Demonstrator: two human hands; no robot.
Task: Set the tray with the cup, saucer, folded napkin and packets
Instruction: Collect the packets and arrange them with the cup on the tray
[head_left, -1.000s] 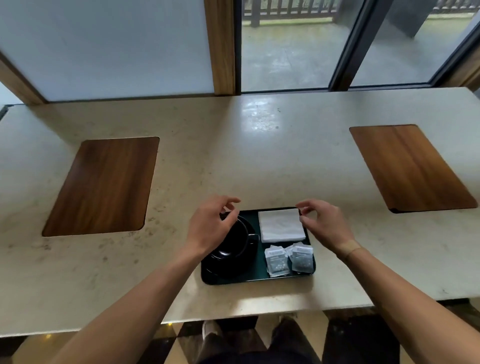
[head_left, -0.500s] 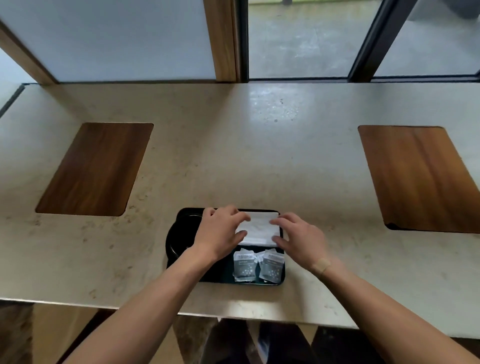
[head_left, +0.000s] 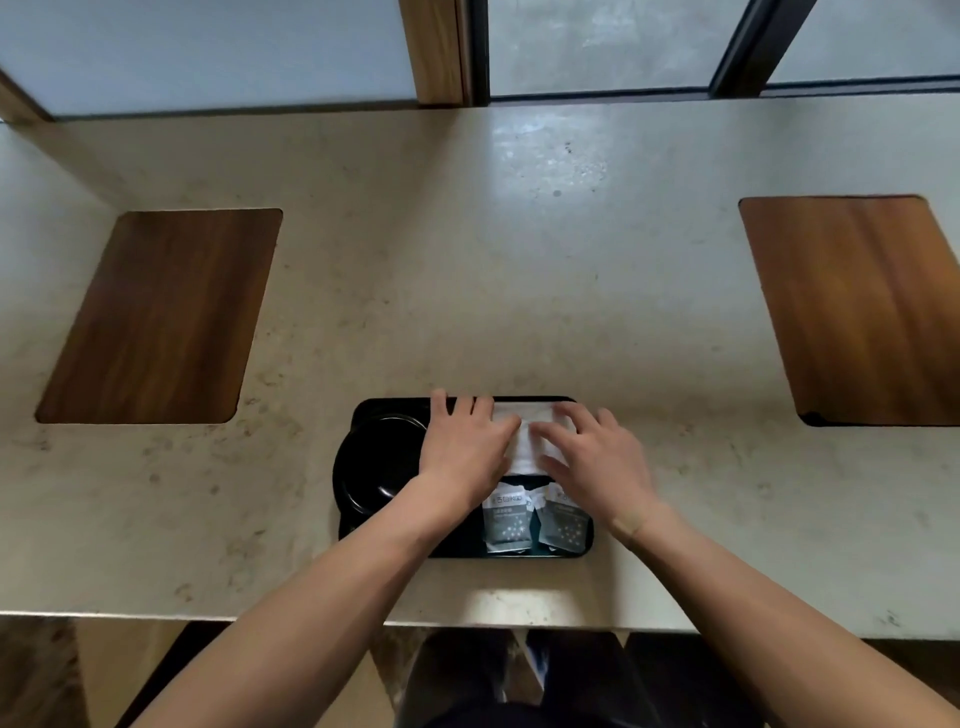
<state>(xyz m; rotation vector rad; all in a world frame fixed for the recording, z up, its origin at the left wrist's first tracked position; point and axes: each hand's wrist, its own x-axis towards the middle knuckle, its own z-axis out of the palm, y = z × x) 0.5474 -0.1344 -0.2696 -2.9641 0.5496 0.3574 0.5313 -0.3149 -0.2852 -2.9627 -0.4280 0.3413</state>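
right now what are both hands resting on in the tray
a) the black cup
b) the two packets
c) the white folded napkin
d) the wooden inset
c: the left hand and right hand lie flat on the white folded napkin, with the packets nearer the person and the cup to the left.

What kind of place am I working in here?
Probably a hotel room or lounge counter: a stone countertop with inset wooden panels beneath big windows, and a black tray set for tea.

Head view, steeply down, close
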